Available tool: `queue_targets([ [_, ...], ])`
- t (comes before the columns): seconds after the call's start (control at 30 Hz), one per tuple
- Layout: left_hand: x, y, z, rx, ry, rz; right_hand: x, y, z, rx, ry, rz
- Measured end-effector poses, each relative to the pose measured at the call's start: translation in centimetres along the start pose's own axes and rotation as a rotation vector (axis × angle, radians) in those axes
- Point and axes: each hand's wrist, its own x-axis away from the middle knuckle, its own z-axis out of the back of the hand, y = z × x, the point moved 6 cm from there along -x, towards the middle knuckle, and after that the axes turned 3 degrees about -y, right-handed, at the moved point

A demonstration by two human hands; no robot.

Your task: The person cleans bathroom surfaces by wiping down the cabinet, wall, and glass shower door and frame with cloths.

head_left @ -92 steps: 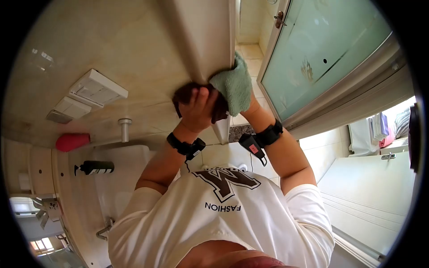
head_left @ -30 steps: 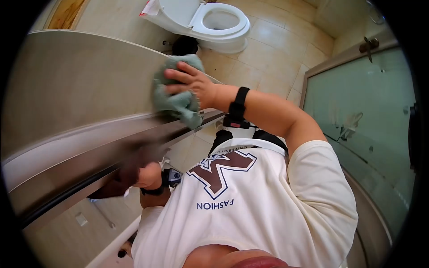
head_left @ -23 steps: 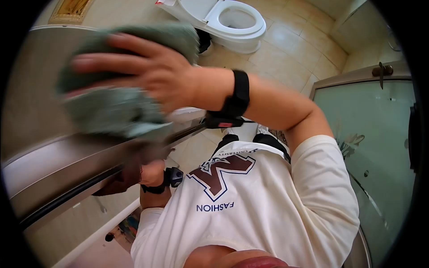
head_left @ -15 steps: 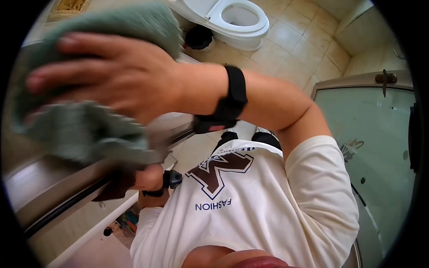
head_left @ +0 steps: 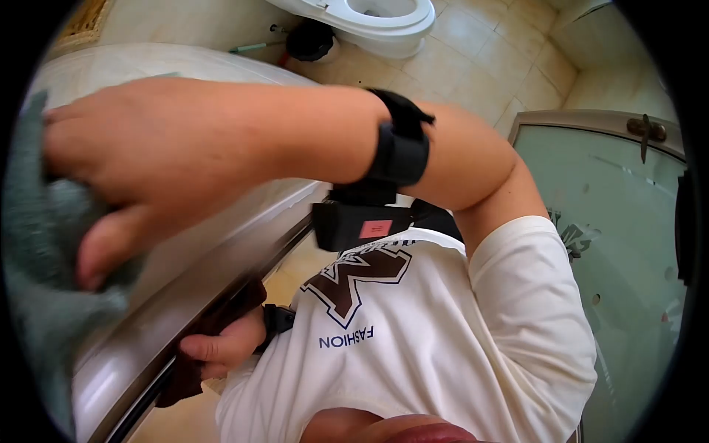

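Note:
At the far left, my right hand (head_left: 133,151) is closed on a green-grey towel (head_left: 33,244), its thumb pressing into the folds. The arm reaches across my chest, over a pale glossy surface (head_left: 221,199). A black strap with a black box (head_left: 354,225) sits around the right wrist. Lower down, my left hand (head_left: 229,343) has its fingers curled around a dark brown cloth (head_left: 240,299). That cloth lies over the dark rail (head_left: 151,384) along the surface's edge. Part of the left fingers is hidden.
A white toilet (head_left: 384,26) and a black-lined bin (head_left: 310,40) stand at the back on the tiled floor (head_left: 473,44). To the right is a frosted glass door (head_left: 628,221) with a metal handle (head_left: 645,133).
My right hand has swept with the towel toward the left edge and downward, uncovering more of the pale surface. The left hand, still on the brown cloth, has shifted slightly lower in view.

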Motion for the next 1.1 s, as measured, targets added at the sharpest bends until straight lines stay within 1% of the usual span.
queue_targets([
  [0.03,-0.2,0.4,-0.1,0.021,-0.079,-0.044,2.0,0.6,0.2,-0.050,0.138,0.119],
  [0.07,-0.2,0.7,-0.4,0.041,-0.160,-0.087,4.5,1.9,0.6,-0.074,0.080,-0.012],
  [0.1,0.0,0.6,-0.3,0.036,-0.173,-0.057,8.1,3.3,1.4,-0.099,0.022,-0.143],
  [0.13,-0.3,0.0,0.2,0.027,-0.186,-0.034,12.7,6.7,0.1,0.037,0.014,-0.211],
  [0.2,0.3,0.6,-0.7,-0.023,-0.131,0.040,21.3,11.7,-0.4,-0.011,-0.035,-0.386],
  [0.23,0.5,0.4,-1.0,-0.029,-0.135,0.037,25.7,14.1,-0.7,-0.030,-0.058,-0.474],
  [0.3,0.5,-0.1,-0.7,-0.054,-0.093,-0.055,27.2,15.4,-1.1,-0.032,-0.185,-0.659],
  [0.33,0.4,-0.1,-0.6,-0.050,-0.092,-0.058,27.5,15.0,-0.5,0.054,-0.150,-0.754],
  [0.4,0.6,-0.8,-1.8,-0.021,-0.133,0.006,26.2,14.4,1.3,0.141,-0.107,-0.850],
  [0.43,1.2,0.3,-2.1,-0.018,-0.138,0.000,25.0,13.0,1.7,-0.100,-0.014,-0.762],
  [0.5,1.2,0.8,-3.1,-0.102,-0.172,-0.058,22.1,12.5,1.0,-0.327,0.081,-0.676],
  [0.57,0.9,0.3,-3.1,-0.064,-0.154,-0.009,19.4,11.9,1.2,-0.178,0.200,-0.424],
  [0.6,1.2,0.3,-2.4,-0.020,-0.127,0.027,20.1,11.5,1.5,-0.170,0.204,-0.418],
  [0.67,1.5,0.2,-2.9,-0.027,-0.135,0.045,21.0,11.2,1.4,0.125,0.103,-0.288],
  [0.73,1.8,0.2,-2.8,-0.069,-0.125,0.034,25.2,14.6,0.5,-0.007,-0.005,-0.540],
  [0.8,1.7,-0.6,-1.7,-0.046,-0.149,0.047,31.2,19.3,-0.7,-0.121,-0.290,-0.846],
  [0.83,1.5,-0.8,-1.5,-0.009,-0.172,0.058,33.6,20.7,-1.4,-0.123,-0.295,-0.838],
  [0.87,1.2,-0.8,-1.3,-0.009,-0.164,0.052,35.4,21.7,-1.6,0.035,-0.194,-0.727],
  [0.93,0.6,-0.2,-1.3,-0.070,-0.206,-0.036,33.1,20.1,-0.7,0.194,-0.099,-0.596],
  [0.97,0.6,-0.1,-1.4,-0.071,-0.195,-0.041,32.1,18.8,-0.6,0.132,-0.029,-0.619],
  [1.03,0.4,0.0,-1.5,-0.031,-0.147,-0.010,26.8,14.2,0.4,0.013,0.108,-0.665],
  [1.07,0.3,0.0,-1.0,-0.025,-0.130,-0.011,24.0,12.5,0.7,0.013,0.126,-0.543],
  [1.1,0.1,-0.4,-0.5,-0.027,-0.181,0.023,20.9,10.9,0.8,0.018,0.138,-0.414],
])
